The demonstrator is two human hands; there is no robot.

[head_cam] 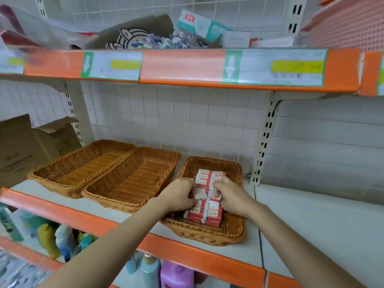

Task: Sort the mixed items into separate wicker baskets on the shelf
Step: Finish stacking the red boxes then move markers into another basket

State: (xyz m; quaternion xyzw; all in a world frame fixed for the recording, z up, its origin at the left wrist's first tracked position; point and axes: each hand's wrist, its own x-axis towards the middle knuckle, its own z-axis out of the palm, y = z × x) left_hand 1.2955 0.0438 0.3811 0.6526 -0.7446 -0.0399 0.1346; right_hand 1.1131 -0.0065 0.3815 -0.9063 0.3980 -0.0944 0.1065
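A torn cardboard box (25,146) stands at the far left of the white shelf (301,231), beside three wicker baskets set in a row. The left basket (83,163) and the middle basket (133,179) touch along their long sides. The right basket (207,227), slightly apart from them, holds rows of red-and-white small boxes (207,215) stacked down its centre. Both hands meet over that stack: the left hand (178,194) curls its fingers round the boxes from the left side, the right hand (230,196) grips them from the right, fingertips pressed into the pile between them. Coloured bottles (49,238) crowd the shelf below; a pink plastic basket (349,26) sits at the upper right.
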